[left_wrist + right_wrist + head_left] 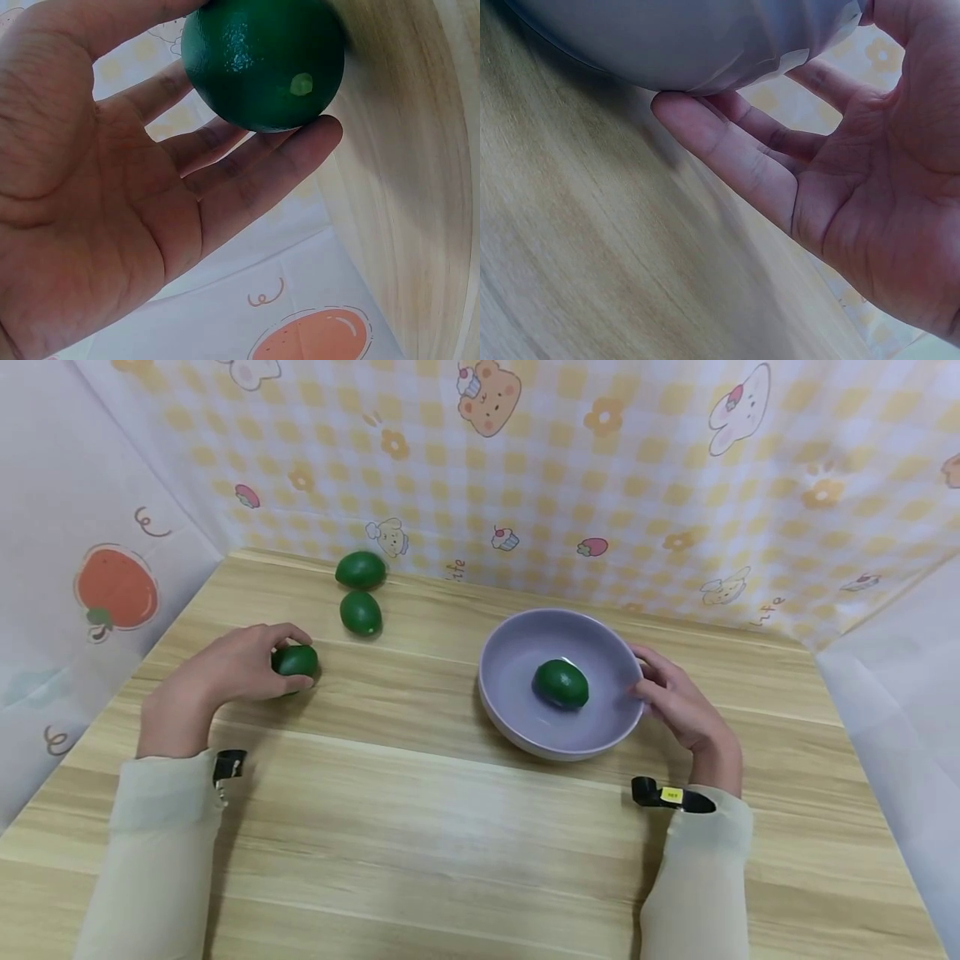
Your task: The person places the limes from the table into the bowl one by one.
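Note:
At the left of the table, my left hand [232, 670] grips a green lime [298, 660] between thumb and fingers. The left wrist view shows that lime [262, 64] against the fingertips, a pale stem spot on its skin. On the right, my right hand [681, 703] holds a lavender bowl [506, 693] by its side, thumb over the rim. Inside the bowl lies another lime [561, 683]. From the right wrist view, fingers [697, 127] reach under the curved outer wall of the bowl [682, 45].
Two more limes, one at the back [361, 570] and one just in front of it [361, 613], lie on the wooden table [420, 843] beyond the left hand. A yellow checked cloth [555, 468] with cartoon prints hangs behind the table; white printed sheets flank it.

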`<state>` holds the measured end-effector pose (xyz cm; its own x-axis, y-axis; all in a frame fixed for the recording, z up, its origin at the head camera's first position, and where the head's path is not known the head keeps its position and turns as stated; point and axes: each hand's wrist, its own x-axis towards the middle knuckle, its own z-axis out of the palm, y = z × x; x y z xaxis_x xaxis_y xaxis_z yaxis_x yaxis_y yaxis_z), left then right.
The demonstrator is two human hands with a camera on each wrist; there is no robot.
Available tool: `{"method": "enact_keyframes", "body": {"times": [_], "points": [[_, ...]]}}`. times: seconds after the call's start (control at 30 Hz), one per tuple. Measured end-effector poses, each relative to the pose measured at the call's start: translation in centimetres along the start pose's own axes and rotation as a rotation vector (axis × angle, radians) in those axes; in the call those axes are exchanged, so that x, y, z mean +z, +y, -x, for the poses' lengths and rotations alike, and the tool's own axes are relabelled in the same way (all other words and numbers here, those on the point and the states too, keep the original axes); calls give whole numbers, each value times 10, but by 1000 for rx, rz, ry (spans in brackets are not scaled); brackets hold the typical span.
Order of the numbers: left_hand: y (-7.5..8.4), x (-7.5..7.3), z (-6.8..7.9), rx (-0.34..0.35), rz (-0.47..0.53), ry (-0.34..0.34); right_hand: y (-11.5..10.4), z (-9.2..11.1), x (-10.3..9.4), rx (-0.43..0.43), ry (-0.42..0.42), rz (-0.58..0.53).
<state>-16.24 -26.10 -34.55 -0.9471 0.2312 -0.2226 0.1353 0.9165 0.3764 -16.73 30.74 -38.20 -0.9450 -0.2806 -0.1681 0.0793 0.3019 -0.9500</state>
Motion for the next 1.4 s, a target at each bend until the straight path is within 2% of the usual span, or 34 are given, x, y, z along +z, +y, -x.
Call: {"method": "enact_keyframes", "body": {"times": [0.33, 0.67, 1.2, 1.3, 1.4], "points": [[-1, 1, 0, 2, 8, 1, -1, 0, 1, 15, -1, 11], [0, -4, -1, 4, 13, 30, -2, -2, 3, 16, -5, 15], [2, -16, -2, -11, 218, 33, -2, -1, 1, 19, -1, 22], [2, -14, -4, -4, 264, 66, -2, -1, 1, 19, 3, 23], [2, -12, -4, 14, 304, 130, -1, -1, 1, 15, 6, 27]]}}
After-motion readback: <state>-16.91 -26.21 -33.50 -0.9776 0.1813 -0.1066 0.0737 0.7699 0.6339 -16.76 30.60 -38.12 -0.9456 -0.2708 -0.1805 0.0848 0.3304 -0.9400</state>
